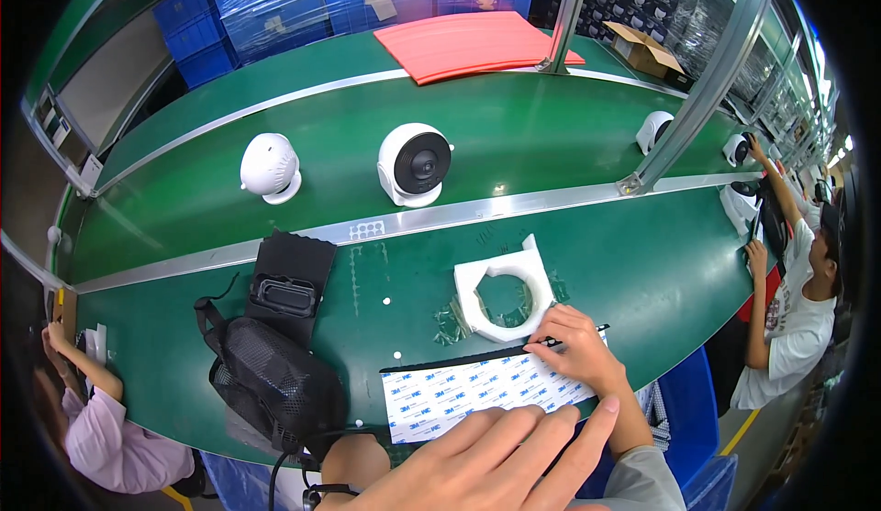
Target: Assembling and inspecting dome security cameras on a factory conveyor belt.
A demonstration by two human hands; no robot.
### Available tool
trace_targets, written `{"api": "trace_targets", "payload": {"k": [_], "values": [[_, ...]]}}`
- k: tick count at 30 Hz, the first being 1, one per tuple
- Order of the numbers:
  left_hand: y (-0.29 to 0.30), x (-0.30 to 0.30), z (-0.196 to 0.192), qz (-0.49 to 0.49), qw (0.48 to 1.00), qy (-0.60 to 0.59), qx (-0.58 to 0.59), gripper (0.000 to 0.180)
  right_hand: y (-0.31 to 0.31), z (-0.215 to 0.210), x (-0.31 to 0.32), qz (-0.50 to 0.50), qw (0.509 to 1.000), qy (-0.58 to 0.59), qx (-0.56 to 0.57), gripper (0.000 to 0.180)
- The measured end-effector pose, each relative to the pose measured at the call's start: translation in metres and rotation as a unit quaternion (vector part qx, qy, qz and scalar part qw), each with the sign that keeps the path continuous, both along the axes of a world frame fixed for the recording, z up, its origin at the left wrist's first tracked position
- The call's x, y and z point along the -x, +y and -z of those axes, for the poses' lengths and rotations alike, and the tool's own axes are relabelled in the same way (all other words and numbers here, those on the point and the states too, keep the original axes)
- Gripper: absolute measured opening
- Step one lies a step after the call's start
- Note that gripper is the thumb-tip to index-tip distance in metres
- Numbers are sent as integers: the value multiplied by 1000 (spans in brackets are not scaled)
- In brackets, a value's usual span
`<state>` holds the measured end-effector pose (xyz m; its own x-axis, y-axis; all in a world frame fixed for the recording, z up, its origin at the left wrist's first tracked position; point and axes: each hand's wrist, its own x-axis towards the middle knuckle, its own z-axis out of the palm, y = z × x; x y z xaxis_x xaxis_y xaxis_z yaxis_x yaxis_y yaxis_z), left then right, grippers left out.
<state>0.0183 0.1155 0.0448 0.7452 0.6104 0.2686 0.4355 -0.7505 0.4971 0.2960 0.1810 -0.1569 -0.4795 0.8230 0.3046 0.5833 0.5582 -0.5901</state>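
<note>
A white adhesive-backing sheet [477,392] with blue print lies on the green bench, a narrow black strip [440,362] along its far edge. My right hand [580,350] is closed in a pinch on the black strip near the sheet's right end. Nearer to me, my left hand [496,461] reaches over the sheet's front edge with fingers stretched out and nothing visible in it. Just beyond my right hand lies a white foam block [473,305] with a round opening, clear tape around it.
A black mesh bag [271,369] lies left of the sheet. Beyond the metal rail, two white cameras [410,167] stand on the green conveyor. Pink foam sheets [468,43] lie farther back. A blue bin [688,401] is at right. Co-workers [798,300] sit on both sides.
</note>
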Motion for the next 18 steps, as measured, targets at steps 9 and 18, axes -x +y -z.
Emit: {"api": "trace_targets", "payload": {"k": [9,18], "values": [[-7,5,-8,-58,993,-62,85,65,0,2,-4,3,1000,0,-2,15],[-35,27,-11,-175,916,-361,4,14,1,6,-12,0,1000,20,-12,14]]}}
